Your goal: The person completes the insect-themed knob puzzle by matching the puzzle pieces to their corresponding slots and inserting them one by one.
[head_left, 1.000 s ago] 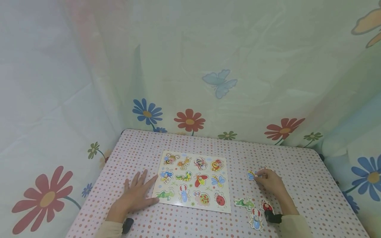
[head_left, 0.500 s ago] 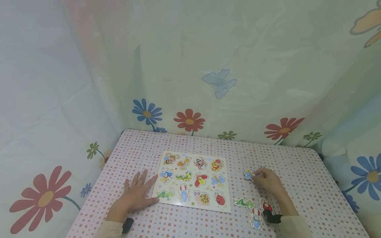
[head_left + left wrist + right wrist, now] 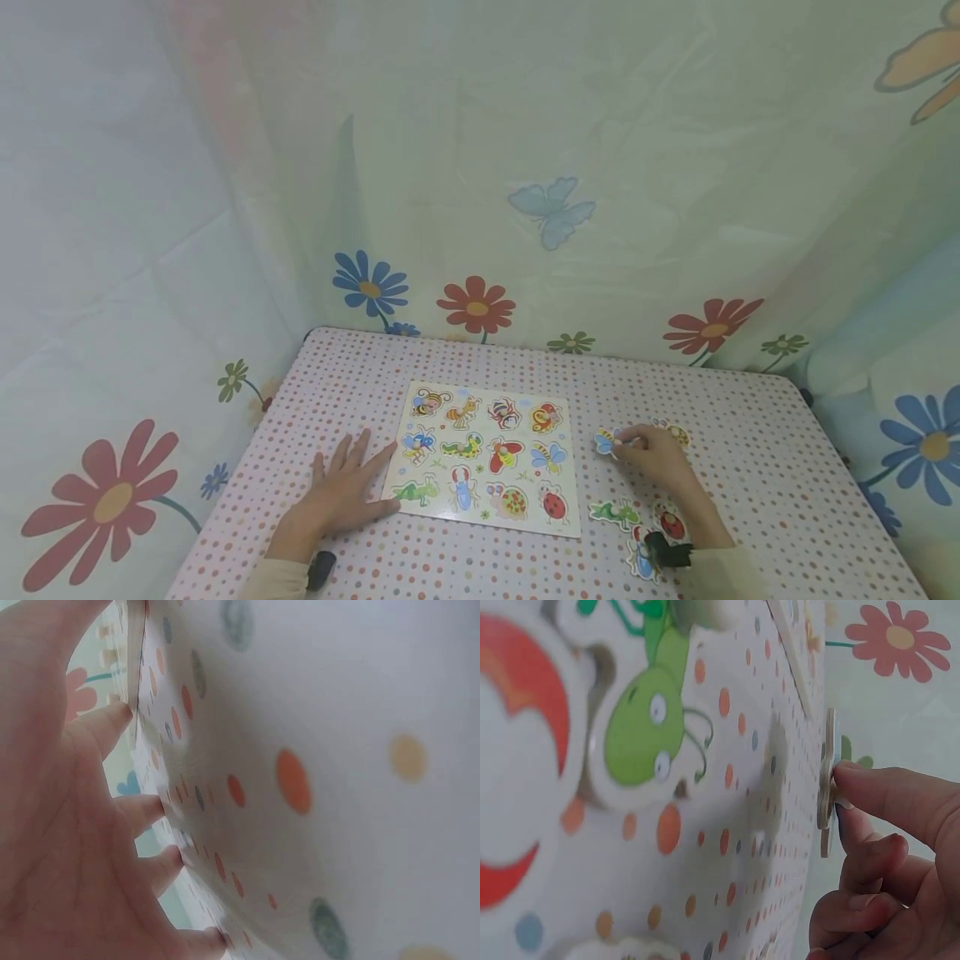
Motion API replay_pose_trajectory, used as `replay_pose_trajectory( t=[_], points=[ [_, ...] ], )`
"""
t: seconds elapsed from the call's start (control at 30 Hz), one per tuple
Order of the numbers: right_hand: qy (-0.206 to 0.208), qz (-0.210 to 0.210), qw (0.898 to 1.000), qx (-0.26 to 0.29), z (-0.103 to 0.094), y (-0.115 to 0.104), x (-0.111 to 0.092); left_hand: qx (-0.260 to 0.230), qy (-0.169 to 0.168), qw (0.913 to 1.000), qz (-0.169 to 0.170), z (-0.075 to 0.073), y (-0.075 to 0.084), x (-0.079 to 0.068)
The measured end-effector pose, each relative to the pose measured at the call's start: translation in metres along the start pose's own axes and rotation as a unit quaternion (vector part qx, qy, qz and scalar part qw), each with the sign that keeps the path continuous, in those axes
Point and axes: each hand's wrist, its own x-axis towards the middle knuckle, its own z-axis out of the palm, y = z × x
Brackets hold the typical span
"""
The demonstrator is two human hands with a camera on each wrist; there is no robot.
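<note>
Behind the dotted tabletop (image 3: 795,475) hangs a creased, pale curtain (image 3: 645,125), its blue butterfly (image 3: 551,212) above red, blue and green flowers (image 3: 476,308); an orange butterfly (image 3: 918,62) shows high to my right.

1. One white, rectangular puzzle board (image 3: 483,408).
2. Twelve colourful small-creature pictures (image 3: 506,456) on it, three rows of four.
3. Five loose, flat, white-edged cut-outs: one blue-winged, yellow-striped bee piece (image 3: 604,441), one green grasshopper piece (image 3: 617,512), one red ladybird piece (image 3: 673,523), one blue-bodied, red-horned beetle piece (image 3: 641,560), one partly hidden yellowish piece (image 3: 678,436).
4. Two bare hands: one left hand (image 3: 341,492), one right hand (image 3: 660,458).
5. Two cream fabric sleeves (image 3: 277,577).
6. Two small black wrist devices (image 3: 321,570).
7. One pale tabletop with multicoloured dots (image 3: 495,567).
8. Printed backdrop flowers: three large red flowers (image 3: 476,308), two large blue flowers (image 3: 370,289), three smaller green flowers (image 3: 572,342).
9. Two printed butterflies: one pale blue butterfly (image 3: 553,212), one orange butterfly (image 3: 918,62).
</note>
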Motion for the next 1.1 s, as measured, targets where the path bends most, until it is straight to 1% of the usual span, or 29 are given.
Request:
replay_pose_trajectory(
  t=[0.07, 0.27, 0.4, 0.57, 0.8, 1.0, 1.1],
  points=[
    [-0.002, -0.001, 1.0, 0.001, 0.002, -0.004, -0.001, -0.001, -0.001, 1.0, 0.0, 0.0, -0.001, 0.0],
    [-0.012, 0.011, 1.0, -0.001, 0.008, -0.008, 0.002, 0.003, 0.0, 1.0, -0.001, 0.001, -0.001, 0.001],
    [-0.012, 0.002, 1.0, -0.003, 0.013, -0.009, 0.003, 0.007, 0.004, 1.0, 0.001, 0.001, 0.0, 0.0],
    [-0.022, 0.001, 1.0, 0.01, 0.018, -0.013, 0.004, 0.006, 0.011, 0.9999, 0.006, -0.001, 0.002, -0.002],
    [-0.023, -0.01, 0.999, 0.023, 0.029, -0.022, 0.005, 0.006, 0.009, 0.9999, 0.003, -0.001, 0.002, -0.002],
    [-0.032, 0.01, 0.999, 0.032, 0.04, -0.032, 0.004, 0.006, 0.008, 0.9999, 0.002, 0.0, 0.0, -0.001],
    [-0.034, 0.006, 0.999, 0.033, 0.044, -0.037, 0.004, 0.004, 0.008, 0.9999, 0.005, -0.001, 0.0, -0.001]
  ],
)
